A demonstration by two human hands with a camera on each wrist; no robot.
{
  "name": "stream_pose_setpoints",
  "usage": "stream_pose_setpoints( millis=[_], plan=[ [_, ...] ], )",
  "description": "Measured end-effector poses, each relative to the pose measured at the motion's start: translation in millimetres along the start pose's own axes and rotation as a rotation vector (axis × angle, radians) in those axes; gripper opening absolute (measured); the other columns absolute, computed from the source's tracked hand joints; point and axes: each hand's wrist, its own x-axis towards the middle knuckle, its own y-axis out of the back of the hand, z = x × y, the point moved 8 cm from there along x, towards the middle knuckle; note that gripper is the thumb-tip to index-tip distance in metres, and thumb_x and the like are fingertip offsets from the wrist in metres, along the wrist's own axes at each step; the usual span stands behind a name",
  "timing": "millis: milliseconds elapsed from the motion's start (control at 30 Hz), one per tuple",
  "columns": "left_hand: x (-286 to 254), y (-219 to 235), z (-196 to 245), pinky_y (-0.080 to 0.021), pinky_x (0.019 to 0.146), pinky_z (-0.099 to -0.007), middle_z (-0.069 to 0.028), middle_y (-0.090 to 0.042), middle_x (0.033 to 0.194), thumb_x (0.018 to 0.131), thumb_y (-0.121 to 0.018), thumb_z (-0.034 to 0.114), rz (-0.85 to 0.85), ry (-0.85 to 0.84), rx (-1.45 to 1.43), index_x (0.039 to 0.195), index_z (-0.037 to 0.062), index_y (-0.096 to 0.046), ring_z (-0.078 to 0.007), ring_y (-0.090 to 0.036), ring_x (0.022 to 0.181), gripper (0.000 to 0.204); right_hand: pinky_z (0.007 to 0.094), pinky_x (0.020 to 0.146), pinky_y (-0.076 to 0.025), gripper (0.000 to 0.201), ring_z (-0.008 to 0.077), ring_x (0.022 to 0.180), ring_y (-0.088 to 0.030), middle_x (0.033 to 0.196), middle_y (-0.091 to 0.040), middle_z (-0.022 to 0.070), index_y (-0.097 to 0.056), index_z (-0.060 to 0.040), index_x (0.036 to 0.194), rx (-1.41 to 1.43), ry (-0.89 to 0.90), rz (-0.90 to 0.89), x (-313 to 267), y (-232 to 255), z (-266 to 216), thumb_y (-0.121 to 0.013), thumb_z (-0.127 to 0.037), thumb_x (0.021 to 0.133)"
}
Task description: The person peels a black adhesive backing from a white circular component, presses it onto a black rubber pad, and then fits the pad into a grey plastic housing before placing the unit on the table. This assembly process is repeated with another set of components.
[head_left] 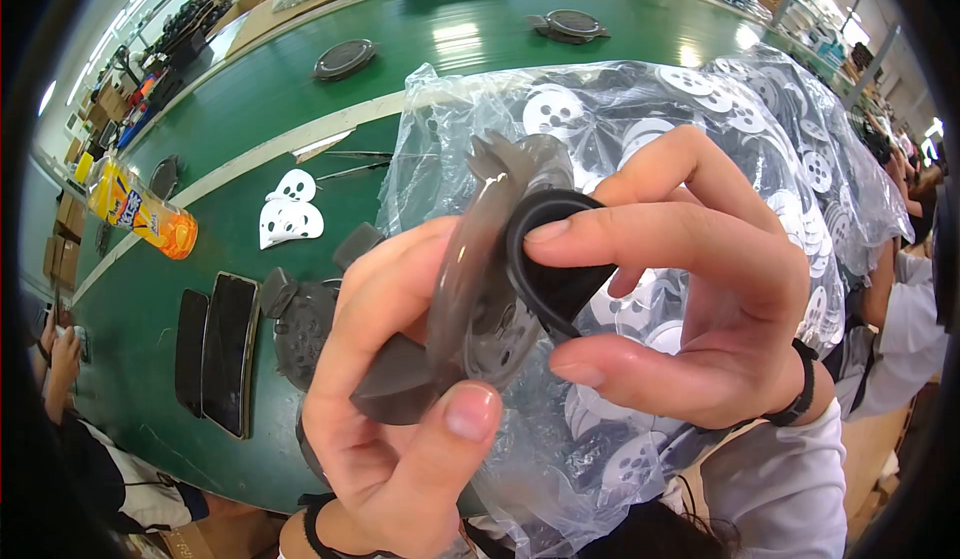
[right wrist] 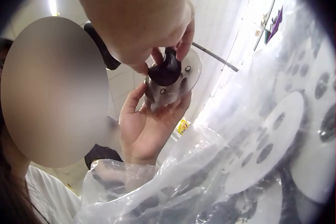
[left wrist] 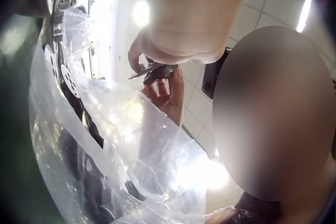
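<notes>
My left hand [head_left: 375, 459] grips a translucent grey plastic part [head_left: 455, 289], with curved rim and holes in its face, between thumb and fingers. A black, soft-looking round piece [head_left: 560, 294] with a thick rim is pinched by my right hand [head_left: 745, 269]. In the head view its rim overlaps the plastic part's face. The right wrist view shows the black piece [right wrist: 166, 71] up against the holed disc face [right wrist: 176, 95], the left hand [right wrist: 152, 129] supporting from below. Under both hands lies a clear plastic bag [head_left: 430, 129] of white holed discs [head_left: 553, 111].
Left of my hands are two dark phones [head_left: 228, 349], more grey plastic parts [head_left: 300, 334], white cutouts [head_left: 292, 221] and tweezers [head_left: 355, 167]. An orange drink bottle [head_left: 140, 209] stands farther left. Round parts [head_left: 345, 59] sit on the green surface [head_left: 440, 19] behind. Other people sit at both sides.
</notes>
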Motion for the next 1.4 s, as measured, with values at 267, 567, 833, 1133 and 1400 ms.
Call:
stream_pose_setpoints(
  millis=[267,567,833,1133,1400],
  plan=[
    [2,5,-6,-0.033,0.101,-0.0396,-0.0201,-0.045,0.126,0.078,-0.056,0.022,-0.089,-0.038,0.017,0.130,-0.0086,-0.033,-0.0278,-0.045,0.118,0.065,0.0194,0.052,-0.040,0.047,0.0112,0.072,-0.051,0.083,-0.054,0.0055,-0.068,-0.0025,0.094,-0.009,-0.007,0.014,0,0,2,-0.084,-0.019,0.053],
    [2,3,-6,-0.033,0.101,-0.0392,-0.0203,-0.045,0.126,0.078,-0.057,0.021,-0.120,-0.014,-0.031,0.130,-0.0092,-0.032,-0.0273,-0.045,0.118,0.065,0.0197,0.053,-0.039,0.048,0.0114,0.073,-0.051,0.083,-0.054,0.0051,-0.067,-0.0034,0.094,-0.029,-0.006,0.007,1,1,3,-0.082,-0.014,0.050],
    [2,-3,-3,-0.033,0.101,-0.0387,-0.0200,-0.046,0.125,0.078,-0.059,0.019,0.142,0.159,0.207,0.131,-0.0094,-0.032,-0.0269,-0.046,0.116,0.066,0.0208,0.054,-0.038,0.046,0.0115,0.072,-0.050,0.082,-0.054,0.0051,-0.067,-0.0032,0.092,0.014,0.002,0.131,-1,-3,0,-0.079,-0.013,0.049],
    [4,2,-4,-0.033,0.102,-0.0392,-0.0207,-0.045,0.127,0.079,-0.059,0.018,0.046,0.235,0.214,0.131,-0.0099,-0.031,-0.0270,-0.046,0.117,0.066,0.0223,0.062,-0.037,0.035,0.0122,0.073,-0.049,0.082,-0.052,0.0056,-0.065,-0.0001,0.090,-0.002,-0.026,-0.002,2,0,2,-0.077,-0.008,0.058],
    [5,1,-8,-0.034,0.100,-0.0385,-0.0195,-0.047,0.123,0.076,-0.061,0.020,0.058,0.307,0.154,0.129,-0.0106,-0.034,-0.0262,-0.047,0.115,0.066,0.0238,0.071,-0.041,0.017,0.0136,0.082,-0.052,0.090,-0.055,0.0110,-0.062,0.0056,0.092,0.369,-0.218,-0.036,-2,-4,22,-0.060,0.006,0.076]
  ],
)
